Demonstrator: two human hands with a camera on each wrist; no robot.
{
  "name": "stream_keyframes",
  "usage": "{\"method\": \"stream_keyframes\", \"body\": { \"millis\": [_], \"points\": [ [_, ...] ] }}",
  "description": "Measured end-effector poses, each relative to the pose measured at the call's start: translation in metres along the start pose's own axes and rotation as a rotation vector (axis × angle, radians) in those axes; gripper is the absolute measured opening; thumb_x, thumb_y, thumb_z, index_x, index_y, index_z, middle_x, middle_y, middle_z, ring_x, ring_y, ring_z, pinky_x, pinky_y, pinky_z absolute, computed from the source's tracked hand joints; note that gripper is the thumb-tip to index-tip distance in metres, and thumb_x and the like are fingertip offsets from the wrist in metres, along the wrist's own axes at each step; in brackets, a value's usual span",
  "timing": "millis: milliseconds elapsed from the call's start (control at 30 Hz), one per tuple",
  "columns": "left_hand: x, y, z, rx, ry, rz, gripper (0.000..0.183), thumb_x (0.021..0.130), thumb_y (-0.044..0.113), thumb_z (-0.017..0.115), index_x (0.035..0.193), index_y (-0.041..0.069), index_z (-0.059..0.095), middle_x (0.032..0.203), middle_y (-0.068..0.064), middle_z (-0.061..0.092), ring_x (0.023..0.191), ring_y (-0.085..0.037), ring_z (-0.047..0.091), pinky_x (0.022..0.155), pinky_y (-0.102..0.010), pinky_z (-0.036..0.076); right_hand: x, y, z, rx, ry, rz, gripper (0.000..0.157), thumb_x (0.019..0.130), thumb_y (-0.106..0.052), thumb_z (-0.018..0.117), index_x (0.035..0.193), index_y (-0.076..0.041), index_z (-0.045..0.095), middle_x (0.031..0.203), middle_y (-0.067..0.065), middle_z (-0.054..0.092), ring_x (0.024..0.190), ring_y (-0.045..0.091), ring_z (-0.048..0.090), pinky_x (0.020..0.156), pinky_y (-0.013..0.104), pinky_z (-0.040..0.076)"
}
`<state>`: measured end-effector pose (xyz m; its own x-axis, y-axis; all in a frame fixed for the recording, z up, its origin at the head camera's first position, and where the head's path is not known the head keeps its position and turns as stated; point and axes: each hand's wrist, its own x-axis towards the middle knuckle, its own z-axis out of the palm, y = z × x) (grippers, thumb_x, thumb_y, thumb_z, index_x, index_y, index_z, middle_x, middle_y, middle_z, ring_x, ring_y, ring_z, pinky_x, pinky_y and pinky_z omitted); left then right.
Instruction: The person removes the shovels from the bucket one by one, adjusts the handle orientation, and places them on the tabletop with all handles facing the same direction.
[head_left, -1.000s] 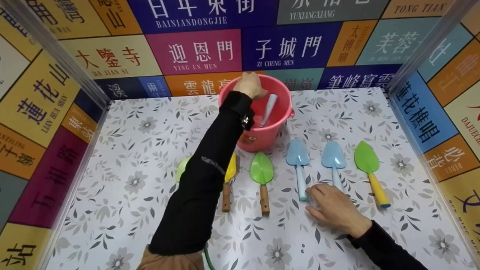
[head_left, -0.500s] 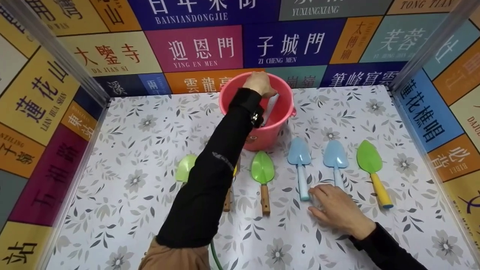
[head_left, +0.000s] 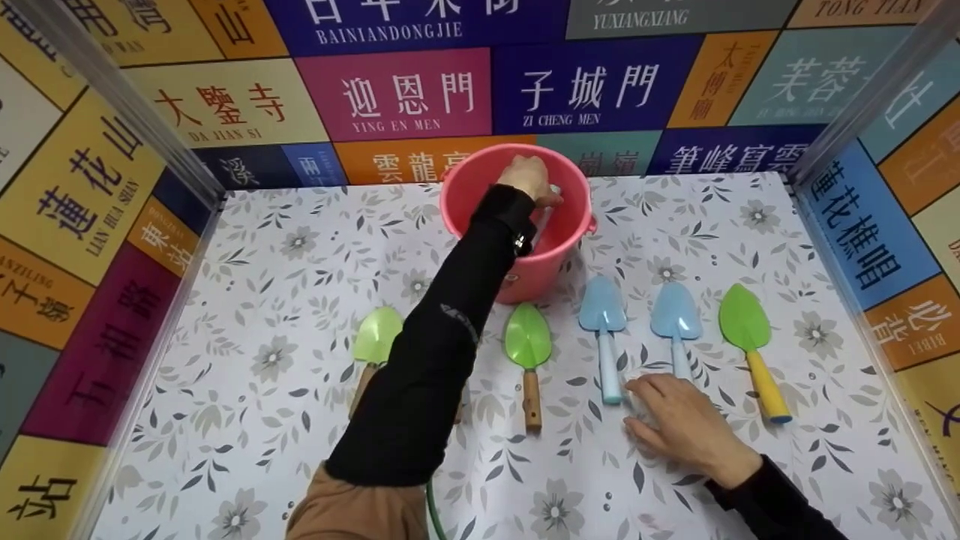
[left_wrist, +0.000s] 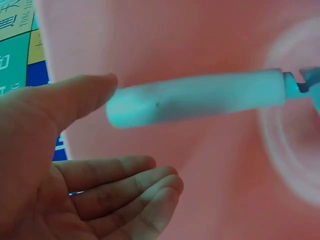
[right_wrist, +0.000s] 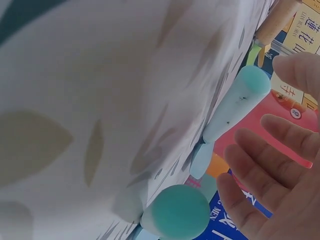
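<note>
My left hand (head_left: 527, 178) reaches inside the pink bucket (head_left: 529, 279). In the left wrist view its thumb lies at the end of a pale handle (left_wrist: 200, 100) standing inside the bucket. The fingers are spread below the handle, apart from it; the tool's head is mostly out of view. My right hand (head_left: 686, 427) is low over the tabletop, fingers loosely bent, holding nothing. It is between the handles of two blue trowels, one on the left (head_left: 602, 307) and one on the right (head_left: 676, 311). The right wrist view shows a blue trowel handle (right_wrist: 237, 102) beside the fingers.
A green trowel with a yellow handle (head_left: 766, 386) lies at the right. A wooden-handled green trowel (head_left: 528, 337) is in front of the bucket, another green trowel (head_left: 377, 334) partly under the left sleeve. Patterned panels (head_left: 409, 94) enclose the back and sides.
My left hand has moved right inside the bucket, from its left side to the pale handle. The right hand stays near the blue trowels. The view has shifted slightly.
</note>
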<state>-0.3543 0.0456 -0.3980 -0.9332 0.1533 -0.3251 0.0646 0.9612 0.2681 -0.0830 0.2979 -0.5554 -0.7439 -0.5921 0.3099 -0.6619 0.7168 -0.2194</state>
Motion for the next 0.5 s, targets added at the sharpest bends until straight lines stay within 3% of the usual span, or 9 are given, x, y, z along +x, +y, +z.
{"method": "stream_keyframes", "body": {
  "millis": [133,300,500],
  "points": [
    [0.004,-0.001,0.009,-0.002,-0.015,0.009,0.058,0.093,0.041,0.073,0.137,0.007,0.060,0.137,-0.013,0.057,0.122,-0.024,0.058,0.104,-0.032,0.047,0.002,0.002,0.000,0.004,-0.007,0.002,0.047,0.078,-0.024,0.084,0.115,-0.002,0.066,0.107,0.012,0.068,0.099,0.031,0.065,0.085,0.048,0.056],
    [0.007,-0.001,0.016,-0.002,-0.058,0.030,0.045,0.091,0.035,0.077,0.127,0.008,0.069,0.121,-0.009,0.068,0.107,-0.021,0.063,0.092,-0.030,0.052,0.001,0.003,0.000,0.007,-0.016,0.008,0.048,0.078,-0.024,0.084,0.116,-0.001,0.066,0.108,0.014,0.068,0.100,0.032,0.065,0.086,0.049,0.055],
    [0.009,-0.003,0.017,-0.005,-0.086,0.039,0.045,0.089,0.031,0.079,0.127,0.008,0.070,0.129,-0.011,0.065,0.115,-0.023,0.062,0.098,-0.031,0.050,0.001,0.003,0.000,0.005,-0.019,-0.002,0.048,0.078,-0.025,0.084,0.116,-0.001,0.066,0.108,0.014,0.068,0.099,0.032,0.065,0.085,0.049,0.056]
  ]
}}
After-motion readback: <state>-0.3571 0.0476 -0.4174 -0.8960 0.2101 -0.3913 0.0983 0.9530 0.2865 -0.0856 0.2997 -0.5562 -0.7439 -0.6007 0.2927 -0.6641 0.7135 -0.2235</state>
